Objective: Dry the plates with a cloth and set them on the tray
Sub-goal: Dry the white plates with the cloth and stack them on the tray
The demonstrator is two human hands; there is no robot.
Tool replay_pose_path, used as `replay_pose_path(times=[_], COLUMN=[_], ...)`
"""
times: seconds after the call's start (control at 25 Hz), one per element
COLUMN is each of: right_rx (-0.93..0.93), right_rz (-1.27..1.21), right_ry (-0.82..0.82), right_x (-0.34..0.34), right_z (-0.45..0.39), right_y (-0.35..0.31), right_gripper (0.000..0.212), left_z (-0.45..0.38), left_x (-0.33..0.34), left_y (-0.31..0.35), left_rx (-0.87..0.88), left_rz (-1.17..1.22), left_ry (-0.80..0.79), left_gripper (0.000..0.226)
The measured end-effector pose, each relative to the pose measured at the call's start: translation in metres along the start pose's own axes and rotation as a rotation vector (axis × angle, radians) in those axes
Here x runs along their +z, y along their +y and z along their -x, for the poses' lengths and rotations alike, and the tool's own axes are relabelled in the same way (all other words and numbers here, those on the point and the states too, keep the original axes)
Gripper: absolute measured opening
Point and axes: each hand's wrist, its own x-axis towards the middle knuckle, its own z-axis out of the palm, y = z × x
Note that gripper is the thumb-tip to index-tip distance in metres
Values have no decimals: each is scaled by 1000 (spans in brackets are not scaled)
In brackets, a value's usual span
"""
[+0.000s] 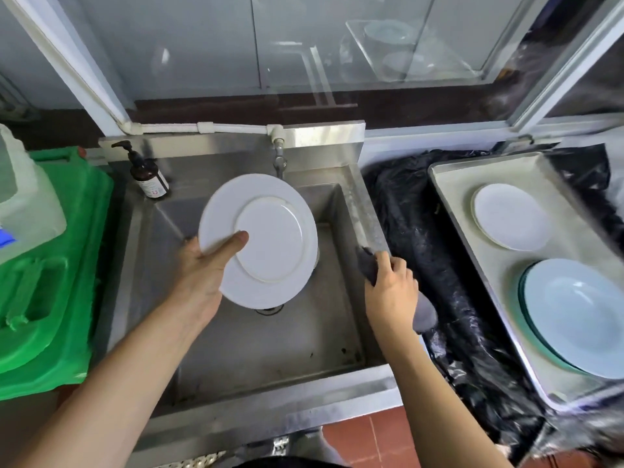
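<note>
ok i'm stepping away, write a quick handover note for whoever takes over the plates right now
Left hand: grips a white plate by its rim, underside facing up, held over the sink.
Right hand: holds the grey cloth, apart from the plate.
Tray on the right: one small white plate and a stack of pale blue plates already on it.
Left: wipe the held plate and set it on the tray. Whether more plates wait in the sink is hidden behind the held one.

Both forearms reached forward, bare. Left hand [202,265] was palm-up, thumb stretched out flat. Right hand [391,285] was curled tight, knuckles up.
</note>
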Motion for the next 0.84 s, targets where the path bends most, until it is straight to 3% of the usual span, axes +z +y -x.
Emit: replay_pose_path(times=[0.08, 0.2, 0.24, 0.36, 0.6, 0.72, 0.84], right_rx=[20, 124, 113, 95, 115, 109, 310], right_rz=[125, 264, 287, 277, 177, -183, -751], right_ry=[-69, -530, -588, -542, -428, -304, -296], right_x=[15, 45, 53, 60, 37, 14, -19], right_z=[4, 21, 26, 27, 19, 3, -18], right_y=[30, 68, 77, 84, 61, 26, -18], right_gripper=[52, 70, 73, 71, 58, 41, 27], left_z=[1, 1, 0, -2, 7, 12, 16], left_x=[1, 5, 6, 11, 26, 35, 36], left_y=[-5, -12, -15, -23, -37, -42, -48], left_rx=[-7, -9, -7, -4, 53, 183, 431], left_rz=[-25, -31, -33, -40, -168, -425, -809], left_ry=[8, 1, -2, -9, -86, -80, -184], left_gripper=[30, 41, 42, 44, 22, 12, 10])
